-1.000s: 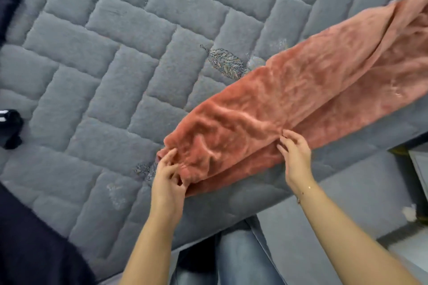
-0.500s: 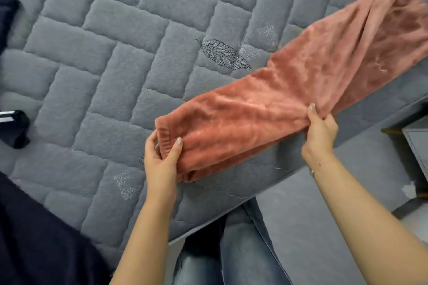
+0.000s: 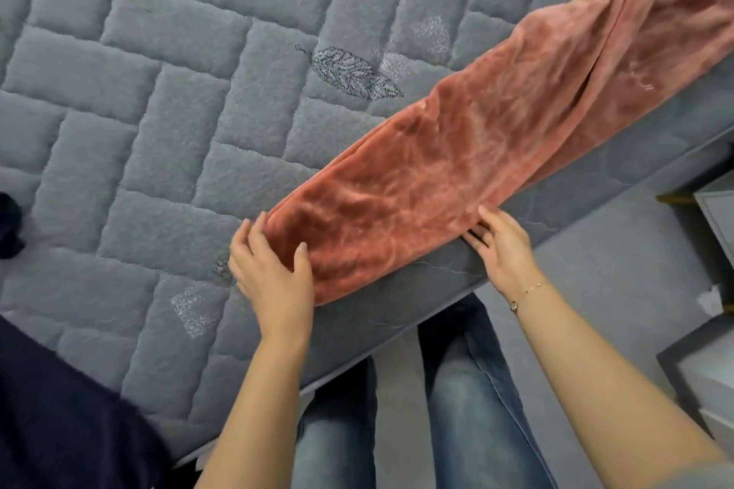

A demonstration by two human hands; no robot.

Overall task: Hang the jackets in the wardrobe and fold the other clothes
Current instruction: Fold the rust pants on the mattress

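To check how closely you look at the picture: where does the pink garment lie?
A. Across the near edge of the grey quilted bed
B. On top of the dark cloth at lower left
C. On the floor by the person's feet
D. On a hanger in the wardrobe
A: the pink garment stretches over the grey bed along its near edge, with the left hand and right hand at it.

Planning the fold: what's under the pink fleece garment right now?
The pink fleece garment lies on the grey quilted mattress. Right hand fingers slip under its edge; anything else beneath is covered.
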